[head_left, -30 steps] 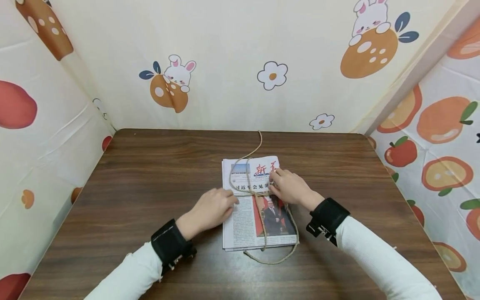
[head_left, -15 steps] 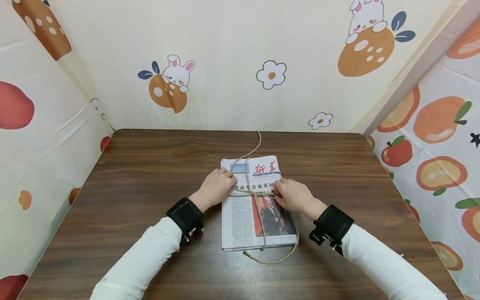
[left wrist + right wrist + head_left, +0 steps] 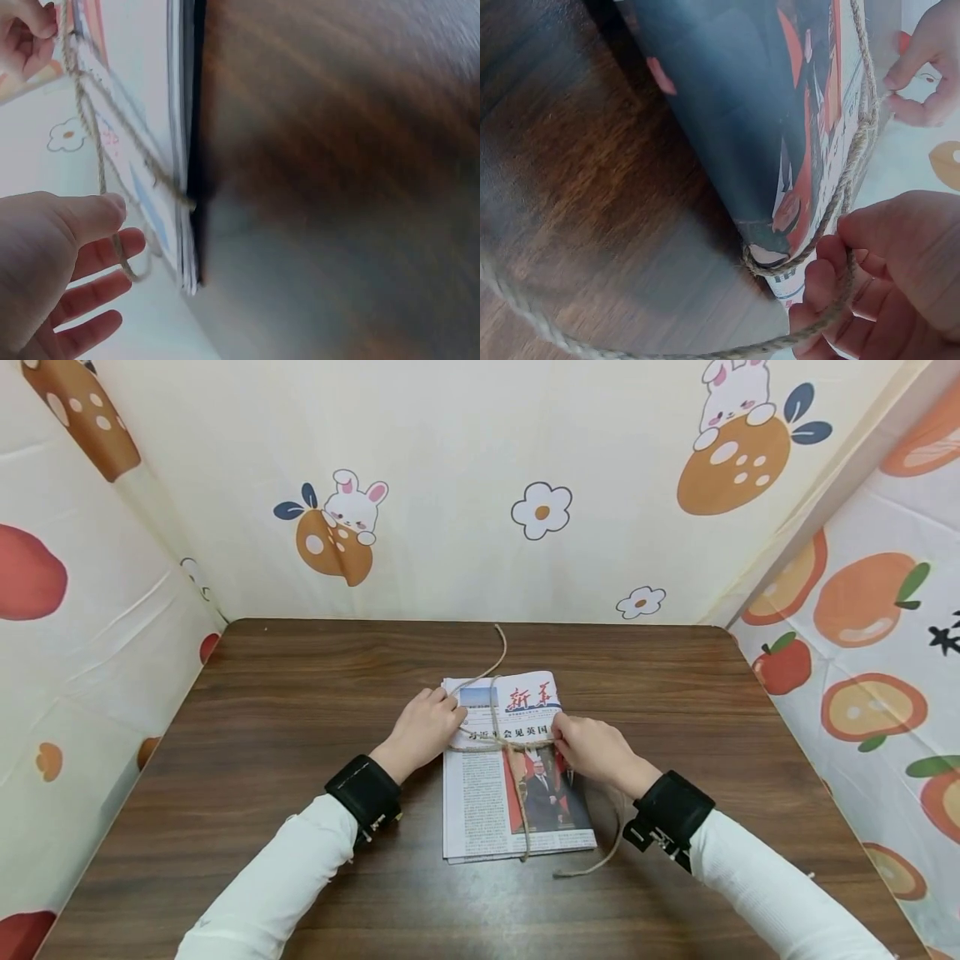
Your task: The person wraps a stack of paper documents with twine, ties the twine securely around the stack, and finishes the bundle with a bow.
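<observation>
A stack of folded newspapers (image 3: 480, 802) lies on the table, with twine (image 3: 522, 810) running over it lengthwise and crosswise and meeting near the middle. At the stack's left edge my left hand (image 3: 426, 727) pinches one length of twine between thumb and forefinger; the left wrist view shows the other fingers loosely spread. My right hand (image 3: 596, 746) grips the other length by the right edge, thumb against curled fingers in the right wrist view. From it a loose tail of twine (image 3: 705, 354) curves down to the tabletop. Another loose end (image 3: 501, 647) reaches past the stack's far edge.
The brown wooden table (image 3: 315, 668) extends on both sides of the stack. Behind it stands a cream wall (image 3: 450, 427) printed with rabbits and flowers. White fruit-print sheeting (image 3: 862, 635) closes off the right side, and similar sheeting (image 3: 97, 677) the left.
My left hand has moved up to the twine and pinched it. My right hand has shifted slightly right with its length, dragging the near tail rightward. The crosswise twine looks straighter.
</observation>
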Available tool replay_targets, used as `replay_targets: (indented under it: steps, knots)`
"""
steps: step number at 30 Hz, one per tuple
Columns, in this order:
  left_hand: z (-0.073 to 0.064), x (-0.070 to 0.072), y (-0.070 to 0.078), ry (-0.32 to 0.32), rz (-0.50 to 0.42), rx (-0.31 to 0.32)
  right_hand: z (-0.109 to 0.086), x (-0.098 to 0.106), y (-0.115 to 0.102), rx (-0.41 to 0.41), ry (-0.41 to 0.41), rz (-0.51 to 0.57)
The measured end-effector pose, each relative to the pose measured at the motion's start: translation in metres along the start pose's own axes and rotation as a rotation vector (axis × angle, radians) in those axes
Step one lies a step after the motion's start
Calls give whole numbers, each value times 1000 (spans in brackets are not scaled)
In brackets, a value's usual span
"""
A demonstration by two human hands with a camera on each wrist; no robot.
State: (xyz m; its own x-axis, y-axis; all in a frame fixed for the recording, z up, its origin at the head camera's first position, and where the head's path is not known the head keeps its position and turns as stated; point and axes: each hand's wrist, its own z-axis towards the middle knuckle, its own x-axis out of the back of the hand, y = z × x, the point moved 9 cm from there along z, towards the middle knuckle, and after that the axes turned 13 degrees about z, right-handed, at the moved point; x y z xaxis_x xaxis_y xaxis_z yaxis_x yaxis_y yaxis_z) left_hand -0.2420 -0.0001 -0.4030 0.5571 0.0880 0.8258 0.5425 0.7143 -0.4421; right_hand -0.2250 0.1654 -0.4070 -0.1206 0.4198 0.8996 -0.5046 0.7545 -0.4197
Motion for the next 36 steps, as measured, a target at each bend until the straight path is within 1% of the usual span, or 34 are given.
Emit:
replay_targets:
  steps: [5, 9, 12, 17, 21, 24, 32, 36]
  knots:
    - [-4, 11, -7, -10, 4, -4, 2, 2, 3, -1, -10, 18]
    - [-10, 17, -10, -14, -37, -1, 3, 5, 4, 18, 4, 13]
    - [-15, 18, -12, -19, -81, 22, 2, 7, 5, 33, 23, 4]
    - [-23, 14, -14, -52, -141, 59, 2, 9, 10, 28, 38, -10]
    - [-30, 8, -12, -92, -158, 69, 1, 8, 16, 19, 41, -22]
    - [-34, 5, -11, -110, -169, 76, -1, 7, 19, 12, 41, -24]
    - [-40, 4, -8, -80, -199, 89, -2, 5, 29, -12, 19, -13]
    - [-42, 2, -8, -89, -211, 87, -3, 3, 34, -9, 8, -8]
